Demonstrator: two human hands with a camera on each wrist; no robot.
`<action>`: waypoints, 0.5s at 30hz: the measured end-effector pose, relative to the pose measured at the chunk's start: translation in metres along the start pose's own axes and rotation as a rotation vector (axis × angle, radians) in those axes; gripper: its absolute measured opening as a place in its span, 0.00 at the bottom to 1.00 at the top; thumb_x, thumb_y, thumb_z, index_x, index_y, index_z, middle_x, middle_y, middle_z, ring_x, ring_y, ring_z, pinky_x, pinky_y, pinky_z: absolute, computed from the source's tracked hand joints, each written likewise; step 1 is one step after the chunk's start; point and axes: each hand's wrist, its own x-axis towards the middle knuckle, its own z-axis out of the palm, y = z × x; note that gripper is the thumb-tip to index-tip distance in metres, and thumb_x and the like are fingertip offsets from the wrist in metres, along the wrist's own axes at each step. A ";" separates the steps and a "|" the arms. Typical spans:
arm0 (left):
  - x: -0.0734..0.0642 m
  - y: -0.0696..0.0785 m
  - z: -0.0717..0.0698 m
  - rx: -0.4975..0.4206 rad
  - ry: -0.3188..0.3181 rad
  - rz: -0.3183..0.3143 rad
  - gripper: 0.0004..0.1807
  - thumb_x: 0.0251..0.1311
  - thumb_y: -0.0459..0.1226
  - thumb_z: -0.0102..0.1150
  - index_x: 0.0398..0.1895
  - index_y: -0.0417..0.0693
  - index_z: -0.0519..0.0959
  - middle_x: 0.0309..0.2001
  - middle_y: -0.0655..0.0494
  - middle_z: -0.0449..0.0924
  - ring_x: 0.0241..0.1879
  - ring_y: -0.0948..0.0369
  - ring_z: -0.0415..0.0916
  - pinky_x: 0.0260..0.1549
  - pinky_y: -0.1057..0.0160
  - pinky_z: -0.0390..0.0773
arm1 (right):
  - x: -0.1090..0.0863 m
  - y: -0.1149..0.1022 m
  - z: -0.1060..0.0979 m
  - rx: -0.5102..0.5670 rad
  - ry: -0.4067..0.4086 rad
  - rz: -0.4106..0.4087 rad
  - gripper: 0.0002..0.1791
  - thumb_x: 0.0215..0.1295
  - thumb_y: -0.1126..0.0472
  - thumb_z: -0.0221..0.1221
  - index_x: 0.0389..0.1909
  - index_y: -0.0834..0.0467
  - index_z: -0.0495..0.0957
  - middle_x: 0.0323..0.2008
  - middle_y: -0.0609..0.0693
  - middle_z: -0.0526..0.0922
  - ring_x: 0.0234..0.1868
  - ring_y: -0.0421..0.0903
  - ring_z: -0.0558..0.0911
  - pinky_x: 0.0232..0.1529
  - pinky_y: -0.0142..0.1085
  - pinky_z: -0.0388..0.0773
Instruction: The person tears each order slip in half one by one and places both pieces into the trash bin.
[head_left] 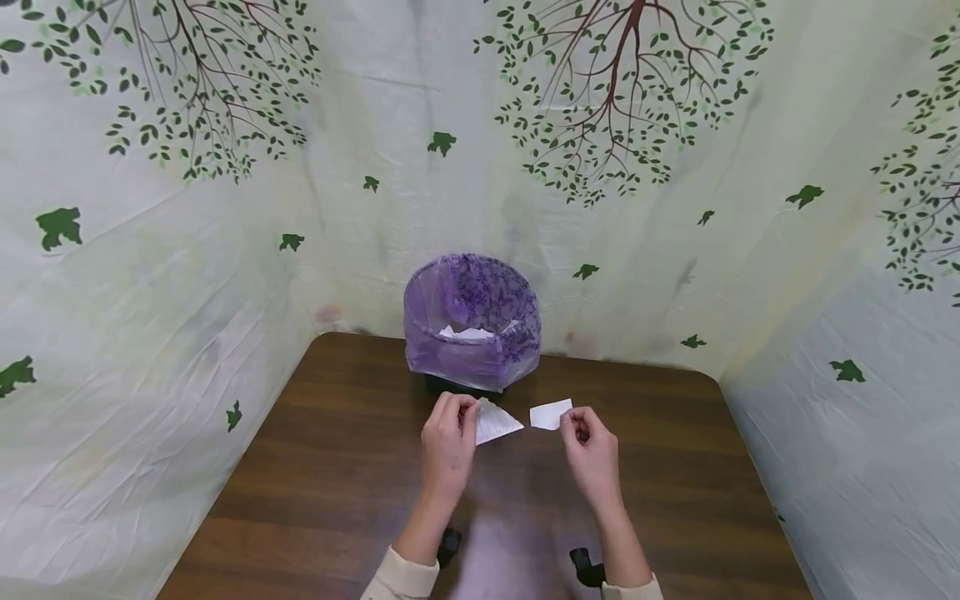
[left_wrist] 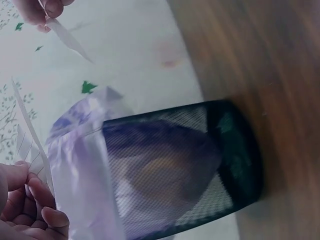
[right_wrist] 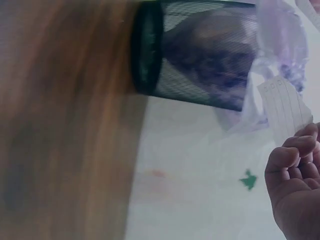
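Note:
My left hand pinches a torn piece of lined white paper above the brown table. My right hand pinches a smaller white paper piece, a short gap apart from the other. Just behind them stands a black mesh bin lined with a purple plastic bag, with white scraps inside. In the left wrist view my fingers hold the lined paper edge-on. In the right wrist view my fingers hold the lined slip.
A pale cloth printed with trees and green leaves hangs around the table on three sides. The table's rounded back corners meet the cloth. Two small black mounts sit near my sleeves.

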 end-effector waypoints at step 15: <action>0.077 0.008 -0.019 -0.017 0.070 0.051 0.05 0.71 0.31 0.66 0.38 0.36 0.83 0.35 0.45 0.81 0.32 0.54 0.80 0.33 0.58 0.82 | 0.056 -0.076 0.009 0.085 -0.008 -0.261 0.03 0.74 0.66 0.62 0.38 0.60 0.82 0.23 0.51 0.79 0.24 0.40 0.71 0.27 0.28 0.67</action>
